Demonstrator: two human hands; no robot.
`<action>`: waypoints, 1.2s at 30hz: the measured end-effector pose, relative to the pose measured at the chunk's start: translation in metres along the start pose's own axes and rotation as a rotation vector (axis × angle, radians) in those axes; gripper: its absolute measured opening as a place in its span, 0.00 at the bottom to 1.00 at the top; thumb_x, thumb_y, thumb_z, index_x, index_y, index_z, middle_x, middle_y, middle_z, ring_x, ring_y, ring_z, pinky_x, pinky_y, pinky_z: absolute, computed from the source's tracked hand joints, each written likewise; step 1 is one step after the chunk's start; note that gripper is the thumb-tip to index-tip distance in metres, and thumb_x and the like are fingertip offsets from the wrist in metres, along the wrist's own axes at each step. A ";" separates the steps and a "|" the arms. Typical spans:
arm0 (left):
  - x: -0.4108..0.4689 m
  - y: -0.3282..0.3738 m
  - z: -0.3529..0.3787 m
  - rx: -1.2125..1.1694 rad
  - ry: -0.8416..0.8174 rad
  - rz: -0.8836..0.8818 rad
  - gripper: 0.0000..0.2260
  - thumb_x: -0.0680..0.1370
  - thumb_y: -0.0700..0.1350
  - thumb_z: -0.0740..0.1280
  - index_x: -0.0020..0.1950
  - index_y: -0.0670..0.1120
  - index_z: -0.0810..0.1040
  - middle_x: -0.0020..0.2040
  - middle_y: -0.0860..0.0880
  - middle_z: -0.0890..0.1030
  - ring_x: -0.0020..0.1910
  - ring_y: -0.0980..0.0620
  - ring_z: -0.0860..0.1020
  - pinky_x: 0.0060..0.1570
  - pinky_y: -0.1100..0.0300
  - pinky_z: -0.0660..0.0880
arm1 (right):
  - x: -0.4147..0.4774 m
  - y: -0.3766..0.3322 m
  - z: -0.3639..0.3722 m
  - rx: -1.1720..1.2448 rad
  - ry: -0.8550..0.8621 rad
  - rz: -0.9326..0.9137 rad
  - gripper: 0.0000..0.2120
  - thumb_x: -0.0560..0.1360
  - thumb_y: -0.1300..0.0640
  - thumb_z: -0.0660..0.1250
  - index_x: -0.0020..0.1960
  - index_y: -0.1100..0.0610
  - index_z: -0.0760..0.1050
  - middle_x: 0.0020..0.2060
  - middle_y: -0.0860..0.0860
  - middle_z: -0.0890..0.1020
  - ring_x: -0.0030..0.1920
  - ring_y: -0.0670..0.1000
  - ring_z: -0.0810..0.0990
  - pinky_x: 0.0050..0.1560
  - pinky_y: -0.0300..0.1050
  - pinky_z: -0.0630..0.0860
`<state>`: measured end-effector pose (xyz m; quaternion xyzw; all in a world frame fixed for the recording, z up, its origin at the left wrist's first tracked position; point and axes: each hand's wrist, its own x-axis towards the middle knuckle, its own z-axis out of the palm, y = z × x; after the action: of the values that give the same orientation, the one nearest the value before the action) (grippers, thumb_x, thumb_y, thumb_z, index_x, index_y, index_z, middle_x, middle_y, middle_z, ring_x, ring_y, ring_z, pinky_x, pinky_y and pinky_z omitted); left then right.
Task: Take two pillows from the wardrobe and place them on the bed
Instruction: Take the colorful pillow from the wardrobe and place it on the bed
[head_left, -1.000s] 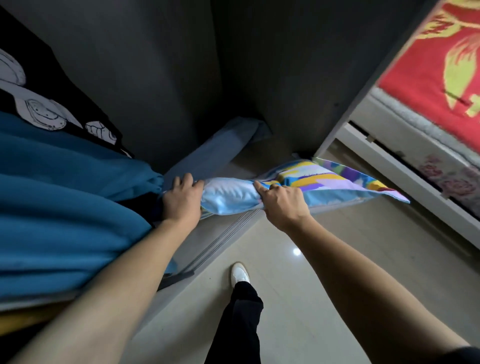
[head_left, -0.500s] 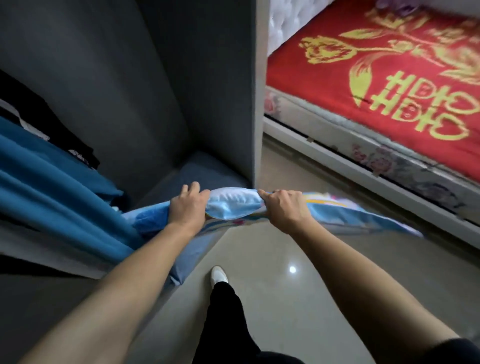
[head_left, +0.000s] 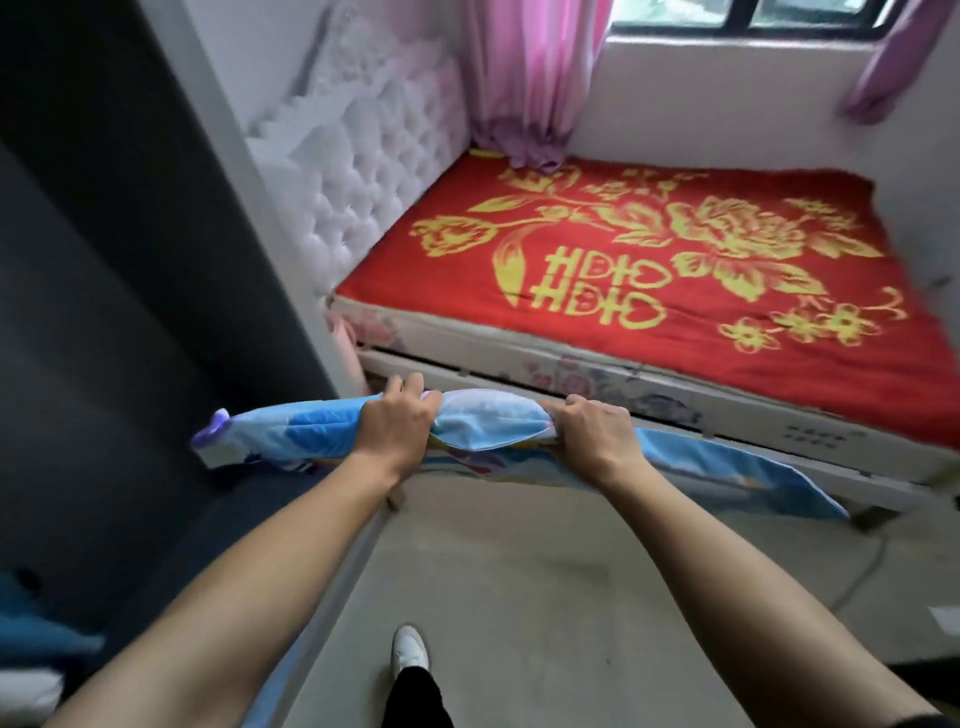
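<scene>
**First pillow clear of the wardrobe, bed not yet reached**

While the red bedspread (head_left: 649, 270) lies bare, with no pillow on it, the task looks less than half done. One pillow (head_left: 488, 428) in a blue patterned case hangs in the air in front of the person, held level between the wardrobe (head_left: 104, 260) on the left and the bed frame (head_left: 675, 415) ahead, above the floor (head_left: 519, 571). The left hand (head_left: 397, 423) has its grip closed over the near edge of the pillow, left of the middle; the right hand (head_left: 592, 428) is likewise clenched on that edge, to the right. The pillow's ends droop past both hands.

What remains, as I judge it: carrying this pillow over the bed and setting it down, probably near the tufted white headboard (head_left: 363, 171), then fetching a second one.

Of the wardrobe's contents, only blurred blue and white fabric (head_left: 36, 639) shows at the lower left; whether that is the second pillow I cannot tell.
</scene>
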<state>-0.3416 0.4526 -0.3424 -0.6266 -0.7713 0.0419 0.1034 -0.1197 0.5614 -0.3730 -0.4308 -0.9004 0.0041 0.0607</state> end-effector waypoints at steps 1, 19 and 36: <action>0.013 0.002 -0.003 -0.001 -0.009 0.002 0.09 0.79 0.43 0.59 0.57 0.47 0.76 0.53 0.45 0.74 0.50 0.43 0.74 0.31 0.54 0.69 | 0.009 0.008 -0.006 -0.010 0.009 0.009 0.15 0.74 0.39 0.66 0.57 0.44 0.72 0.43 0.49 0.79 0.45 0.57 0.83 0.37 0.45 0.70; 0.335 -0.094 0.022 -0.139 0.079 0.083 0.12 0.69 0.41 0.64 0.50 0.50 0.78 0.51 0.47 0.73 0.51 0.45 0.70 0.43 0.53 0.71 | 0.310 0.066 -0.039 -0.137 0.012 0.078 0.11 0.76 0.46 0.66 0.58 0.43 0.73 0.49 0.48 0.76 0.43 0.53 0.82 0.33 0.45 0.68; 0.649 -0.141 0.085 -0.441 0.116 -0.139 0.13 0.69 0.52 0.71 0.53 0.58 0.80 0.42 0.55 0.80 0.42 0.49 0.80 0.38 0.55 0.77 | 0.660 0.202 0.011 0.242 0.065 0.066 0.16 0.69 0.48 0.70 0.57 0.40 0.77 0.50 0.43 0.84 0.52 0.51 0.82 0.45 0.46 0.72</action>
<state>-0.6202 1.0612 -0.3285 -0.5810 -0.7957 -0.1708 0.0105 -0.3742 1.2019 -0.3259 -0.4498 -0.8761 0.1008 0.1411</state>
